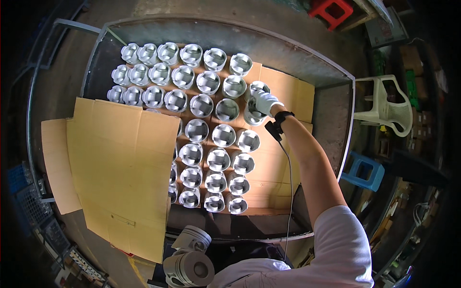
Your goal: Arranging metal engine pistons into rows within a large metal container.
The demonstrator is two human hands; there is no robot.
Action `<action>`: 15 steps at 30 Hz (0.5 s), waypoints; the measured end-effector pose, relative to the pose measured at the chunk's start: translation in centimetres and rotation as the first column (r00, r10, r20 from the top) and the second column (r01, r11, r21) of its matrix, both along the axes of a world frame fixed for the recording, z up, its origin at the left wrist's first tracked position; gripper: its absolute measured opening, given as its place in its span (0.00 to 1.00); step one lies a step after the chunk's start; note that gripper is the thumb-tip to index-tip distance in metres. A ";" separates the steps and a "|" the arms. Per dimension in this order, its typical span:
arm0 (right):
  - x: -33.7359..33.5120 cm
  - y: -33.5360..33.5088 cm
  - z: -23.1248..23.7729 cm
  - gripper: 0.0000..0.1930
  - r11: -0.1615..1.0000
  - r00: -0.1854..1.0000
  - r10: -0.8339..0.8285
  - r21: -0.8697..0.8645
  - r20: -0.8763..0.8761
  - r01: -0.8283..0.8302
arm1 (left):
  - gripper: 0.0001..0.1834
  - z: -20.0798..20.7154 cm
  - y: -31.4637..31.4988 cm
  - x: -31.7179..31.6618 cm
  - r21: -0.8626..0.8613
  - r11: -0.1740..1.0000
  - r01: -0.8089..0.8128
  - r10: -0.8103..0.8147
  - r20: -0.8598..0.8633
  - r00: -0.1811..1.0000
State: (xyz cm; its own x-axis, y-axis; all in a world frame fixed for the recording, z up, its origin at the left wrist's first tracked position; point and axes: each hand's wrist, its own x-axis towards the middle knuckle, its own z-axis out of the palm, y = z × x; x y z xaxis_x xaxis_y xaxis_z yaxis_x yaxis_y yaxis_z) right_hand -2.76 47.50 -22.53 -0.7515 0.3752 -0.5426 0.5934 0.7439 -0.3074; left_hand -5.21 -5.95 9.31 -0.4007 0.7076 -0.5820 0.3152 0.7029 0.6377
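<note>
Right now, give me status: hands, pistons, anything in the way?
Right hand at two pistons, rows' right end. Left hand out of view. Cardboard sheet partly covers other pistons, lower left.

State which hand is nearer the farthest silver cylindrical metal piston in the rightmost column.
Right, as far as visible. The white-gloved right hand partly covers that piston's near side. The left hand is not visible, so its place cannot be told.
</note>
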 end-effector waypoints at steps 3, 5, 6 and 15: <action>0.8 0.2 6.5 0.14 0.974 0.978 -0.203 -0.109 -0.045 0.197 | 0.22 -0.4 0.8 0.1 0.043 0.999 0.007 -0.009 0.049 0.999; 2.4 1.3 6.7 0.13 0.975 0.975 -0.222 -0.032 -0.010 0.221 | 0.22 -1.0 1.5 0.2 0.066 0.998 0.017 -0.022 0.084 0.996; 3.3 1.7 5.6 0.12 0.942 0.941 -0.334 -0.035 -0.054 0.333 | 0.22 -1.1 1.8 0.3 0.075 0.997 0.026 -0.033 0.095 0.995; 3.8 -1.0 4.4 0.17 0.932 0.929 -0.340 0.081 -0.148 0.354 | 0.22 -0.9 1.6 0.0 0.057 0.998 0.009 -0.017 0.147 0.989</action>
